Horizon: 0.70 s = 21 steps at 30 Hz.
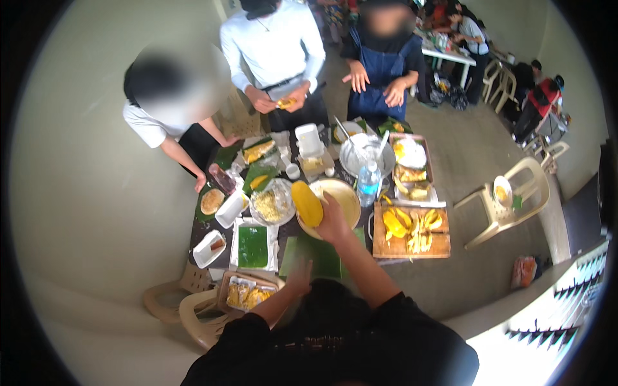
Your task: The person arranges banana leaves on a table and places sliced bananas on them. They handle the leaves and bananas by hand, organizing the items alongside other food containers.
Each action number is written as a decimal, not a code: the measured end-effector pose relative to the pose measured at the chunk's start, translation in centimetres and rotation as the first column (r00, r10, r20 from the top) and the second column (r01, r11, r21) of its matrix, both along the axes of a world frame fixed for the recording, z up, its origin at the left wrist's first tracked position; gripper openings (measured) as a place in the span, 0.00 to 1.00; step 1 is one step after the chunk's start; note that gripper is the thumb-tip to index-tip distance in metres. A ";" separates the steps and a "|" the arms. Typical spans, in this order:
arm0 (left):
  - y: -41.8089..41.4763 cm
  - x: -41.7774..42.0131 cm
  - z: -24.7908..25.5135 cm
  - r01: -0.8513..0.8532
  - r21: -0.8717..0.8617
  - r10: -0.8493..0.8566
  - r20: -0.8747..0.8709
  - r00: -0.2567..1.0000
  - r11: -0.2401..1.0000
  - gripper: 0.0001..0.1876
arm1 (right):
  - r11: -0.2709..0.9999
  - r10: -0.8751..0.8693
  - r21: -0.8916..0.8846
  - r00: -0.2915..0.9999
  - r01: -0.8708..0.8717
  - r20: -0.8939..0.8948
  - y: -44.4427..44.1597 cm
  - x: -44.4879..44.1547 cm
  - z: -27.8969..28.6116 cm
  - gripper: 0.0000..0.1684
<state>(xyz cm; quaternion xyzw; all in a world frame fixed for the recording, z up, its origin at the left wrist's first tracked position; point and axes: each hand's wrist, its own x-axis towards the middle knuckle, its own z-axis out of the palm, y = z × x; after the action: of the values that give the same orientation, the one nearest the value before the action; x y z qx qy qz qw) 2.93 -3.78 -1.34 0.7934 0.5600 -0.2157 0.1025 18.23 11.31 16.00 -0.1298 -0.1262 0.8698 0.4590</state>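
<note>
A smooth, oblong yellow fruit piece, which looks like mango, is gripped in my right hand. That hand reaches over the near rim of a round cream-coloured bowl. Lower down, my left hand is over the near edge of a flat banana leaf. Its fingers are blurred and look spread, with nothing seen in them. A wooden cutting board to the right bears yellow fruit and strips of peel. A knife lies along the board's far edge.
A water bottle stands before a metal mixing bowl with utensils. Shredded pale food fills a foil-lined bowl. A leaf-lined tray lies at left; a basket of wrapped food is nearer. Three people stand around the table. Plastic chairs flank it.
</note>
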 end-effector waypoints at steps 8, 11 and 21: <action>0.0 -1.4 -2.7 0.026 0.080 -0.037 0.136 0.990 0.996 0.51 | 0.989 -0.102 -0.103 0.993 0.109 0.066 -3.9 2.7 0.3 0.26; 0.1 -0.4 0.3 0.040 0.028 -0.043 0.118 0.992 0.999 0.54 | 0.993 -0.115 -0.014 0.993 0.116 0.037 -4.0 3.4 -2.6 0.25; 0.7 -1.5 -3.0 0.075 0.050 -0.079 0.081 0.994 0.996 0.59 | 0.968 -0.146 -0.189 0.983 0.165 0.112 -7.9 5.1 -11.2 0.21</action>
<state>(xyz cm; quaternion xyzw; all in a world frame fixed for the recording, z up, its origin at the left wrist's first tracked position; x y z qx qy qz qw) 1.41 -3.12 -4.37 0.8248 0.5292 -0.1730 0.0985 23.36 3.37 4.79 -0.2262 -0.0508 0.8321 0.5039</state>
